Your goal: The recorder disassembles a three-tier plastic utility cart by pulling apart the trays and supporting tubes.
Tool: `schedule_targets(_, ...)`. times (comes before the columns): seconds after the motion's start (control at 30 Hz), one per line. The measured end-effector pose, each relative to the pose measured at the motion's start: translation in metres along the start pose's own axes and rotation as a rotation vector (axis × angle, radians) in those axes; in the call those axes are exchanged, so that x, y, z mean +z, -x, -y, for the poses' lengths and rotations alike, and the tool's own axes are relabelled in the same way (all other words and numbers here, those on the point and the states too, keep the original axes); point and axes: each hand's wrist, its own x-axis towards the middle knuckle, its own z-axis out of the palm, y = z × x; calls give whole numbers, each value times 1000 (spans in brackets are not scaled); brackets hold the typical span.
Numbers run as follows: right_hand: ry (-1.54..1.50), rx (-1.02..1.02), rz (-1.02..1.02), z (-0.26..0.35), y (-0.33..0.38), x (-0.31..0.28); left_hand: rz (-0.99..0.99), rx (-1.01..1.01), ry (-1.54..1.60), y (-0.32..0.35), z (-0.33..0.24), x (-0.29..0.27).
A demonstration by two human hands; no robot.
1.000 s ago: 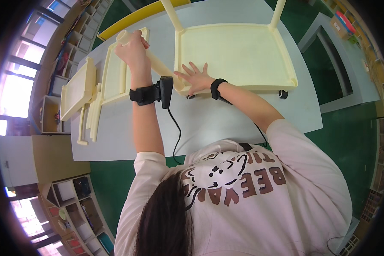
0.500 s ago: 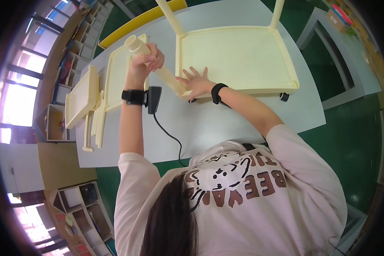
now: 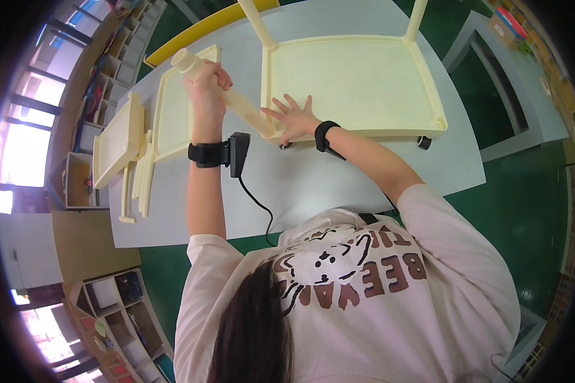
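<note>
My left hand (image 3: 209, 86) is wrapped round the upper part of a cream plastic post (image 3: 241, 107), whose flared end shows above the fist. The post leans to the left, and its lower end stands at the near left corner of a cream cart shelf (image 3: 358, 83). Fingers spread, my right hand (image 3: 294, 119) presses flat on the shelf beside that corner. Two more posts rise from the shelf's far corners, their tops out of the picture. A black caster (image 3: 423, 142) shows under the near right corner; another sits partly hidden under the near left one.
Left on the white table (image 3: 287, 191) lie two more cream shelves (image 3: 176, 108) (image 3: 118, 140) and several loose posts (image 3: 145, 182). A black cable (image 3: 259, 204) runs from my left wrist device. Behind the table is a yellow chair back (image 3: 204, 33); a grey frame (image 3: 498, 89) stands right.
My left fist and the post's upper end have swung left and slightly turned. My right hand stays on the shelf. The whole view has shifted a little.
</note>
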Motion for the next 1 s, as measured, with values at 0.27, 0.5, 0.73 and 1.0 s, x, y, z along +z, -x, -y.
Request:
schedule_targets(0.27,-16,-1,15,-1,-1,4,-441,238,-74,1,-4,1)
schedule_targets(0.5,9,-52,3,14,-7,-4,-135,520,169,-44,-177,-49)
schedule_targets(0.73,-7,-9,-34,-6,1,1,-334,470,112,-44,-72,-122)
schedule_targets(1.0,-1,-24,-21,0,2,-4,-598,87,-369,-23,-7,-188)
